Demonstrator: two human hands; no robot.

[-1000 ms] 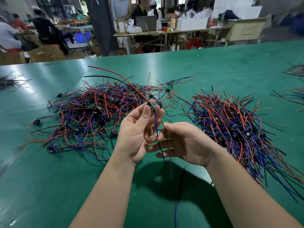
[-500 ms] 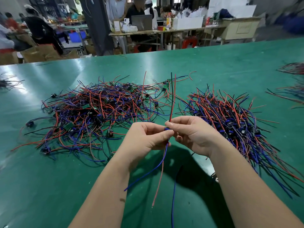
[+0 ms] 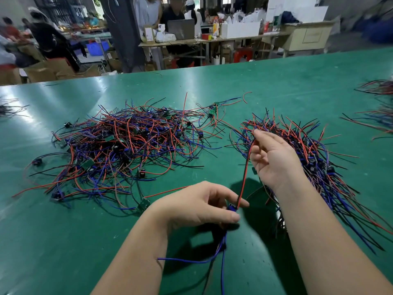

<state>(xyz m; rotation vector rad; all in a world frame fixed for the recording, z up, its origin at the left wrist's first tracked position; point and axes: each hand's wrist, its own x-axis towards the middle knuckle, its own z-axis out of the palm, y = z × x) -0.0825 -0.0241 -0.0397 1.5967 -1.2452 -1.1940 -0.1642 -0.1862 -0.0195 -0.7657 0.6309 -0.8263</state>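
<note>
Between thumb and fingers, my left hand [image 3: 197, 206] pinches a small blue component [image 3: 231, 208] of a wire assembly, low over the table's near middle. A red wire [image 3: 244, 177] and a black one run from it up to my right hand [image 3: 274, 158], which pinches their far ends above the right pile. Blue wires [image 3: 212, 257] and a black one hang below my left hand. A tangled pile of red, blue and black wired boards [image 3: 127, 145] lies to the left. A neater pile [image 3: 314, 158] lies to the right.
The green table [image 3: 276, 86] stretches far back. More wire bundles [image 3: 378, 116] lie at the right edge, and a few wires [image 3: 10, 107] at the left edge. Beyond the table stand people, desks, a laptop and cardboard boxes.
My hands have drawn apart. The right hand slid up along the red and black wires toward the right pile, while the left hand dropped lower with the blue component.
</note>
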